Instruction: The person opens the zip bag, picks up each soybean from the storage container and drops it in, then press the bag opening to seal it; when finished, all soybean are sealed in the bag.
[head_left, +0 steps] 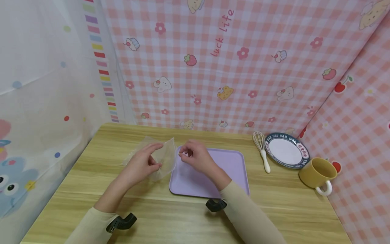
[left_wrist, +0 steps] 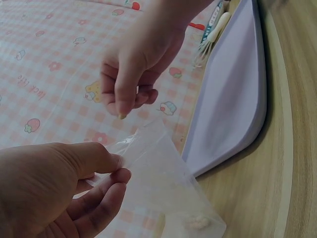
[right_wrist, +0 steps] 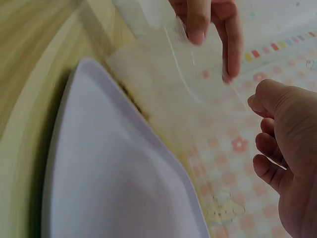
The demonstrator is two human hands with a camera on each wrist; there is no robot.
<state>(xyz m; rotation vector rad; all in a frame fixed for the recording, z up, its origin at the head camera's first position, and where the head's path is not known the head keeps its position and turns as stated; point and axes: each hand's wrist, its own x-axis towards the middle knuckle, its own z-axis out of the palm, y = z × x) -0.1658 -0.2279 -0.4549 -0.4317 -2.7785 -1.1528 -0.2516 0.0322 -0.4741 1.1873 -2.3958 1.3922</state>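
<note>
A clear plastic zip bag (head_left: 166, 157) is pinched near its mouth between the thumb and fingers of my left hand (head_left: 143, 164). Low in the bag, pale small bits (left_wrist: 198, 221) show through the film, too blurred to name. My right hand (head_left: 198, 157) is just right of the bag's mouth, over the left part of a lilac tray (head_left: 210, 181). Between its thumb and forefinger it pinches a tiny yellowish piece (left_wrist: 122, 116), its kind too small to tell. In the right wrist view, the right hand (right_wrist: 297, 134) hides that piece.
Right of the tray, a whisk (head_left: 262, 152) with a white handle lies on the wooden table (head_left: 146, 217). Beside it are an oval plate (head_left: 286, 150) with a dark green patterned rim and a yellow mug (head_left: 317, 173) with a white handle. Patterned cloth (head_left: 219, 74) hangs behind.
</note>
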